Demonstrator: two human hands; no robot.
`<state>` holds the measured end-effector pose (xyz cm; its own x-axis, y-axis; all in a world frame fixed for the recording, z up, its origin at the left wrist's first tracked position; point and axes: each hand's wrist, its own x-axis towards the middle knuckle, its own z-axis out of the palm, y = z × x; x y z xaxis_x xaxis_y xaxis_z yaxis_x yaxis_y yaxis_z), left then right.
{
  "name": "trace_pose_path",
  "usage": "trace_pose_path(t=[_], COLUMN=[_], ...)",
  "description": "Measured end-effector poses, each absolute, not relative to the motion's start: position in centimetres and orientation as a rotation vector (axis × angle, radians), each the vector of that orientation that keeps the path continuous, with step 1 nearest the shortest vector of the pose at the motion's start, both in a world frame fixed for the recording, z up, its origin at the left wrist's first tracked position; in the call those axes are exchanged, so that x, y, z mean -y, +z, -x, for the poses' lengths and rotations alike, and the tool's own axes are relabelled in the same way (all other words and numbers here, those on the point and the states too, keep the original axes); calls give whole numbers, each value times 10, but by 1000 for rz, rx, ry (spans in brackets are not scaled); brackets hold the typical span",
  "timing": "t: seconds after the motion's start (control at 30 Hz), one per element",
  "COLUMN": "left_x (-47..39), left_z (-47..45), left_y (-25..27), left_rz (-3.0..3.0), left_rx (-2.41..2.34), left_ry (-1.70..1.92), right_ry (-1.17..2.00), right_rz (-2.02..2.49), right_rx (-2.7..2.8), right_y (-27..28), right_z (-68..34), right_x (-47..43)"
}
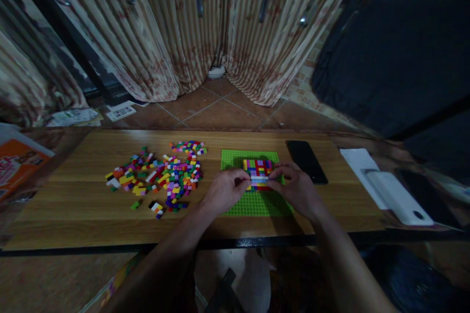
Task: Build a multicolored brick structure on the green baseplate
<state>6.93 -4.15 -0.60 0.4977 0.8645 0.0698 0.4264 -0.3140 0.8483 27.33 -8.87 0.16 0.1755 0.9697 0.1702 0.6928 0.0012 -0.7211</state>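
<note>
Forearms [172, 244] are extended over the table [91, 237]. Pale brick strip [259, 180] is pinched at its ends by thumb and fingertips of left hand [223, 190] and right hand [299, 191]; lifted or seated can't be told. Multicolored brick block [257, 164] is set under and just beyond the fingers, on the green baseplate [249, 207]. Curtains [198, 34] are hung behind.

The baseplate [253, 207] is green, the loose bricks [173, 179] multicoloured (yellow, red, purple).
</note>
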Motion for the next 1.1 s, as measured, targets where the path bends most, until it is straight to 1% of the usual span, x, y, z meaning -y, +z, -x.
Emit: trace_pose_path(t=[0.2,0.47,0.67,1.1], left_x=[42,45,43,44], left_z=[-71,-82,-85,-88], left_y=[-7,-10,-12,-14], left_rz=[-1905,-1772,-1707,-1738], left_rx=[-1092,-1296,-1325,-1368], left_ry=[736,767,760,747], right_ry=[568,610,560,644], right_rz=[1881,1983,1945,1836], right_rx=[1409,1407,1405,1441], right_y=[2,-5,-6,-15], right_z=[-280,-267,-264,-267], right_x=[86,82,81,78])
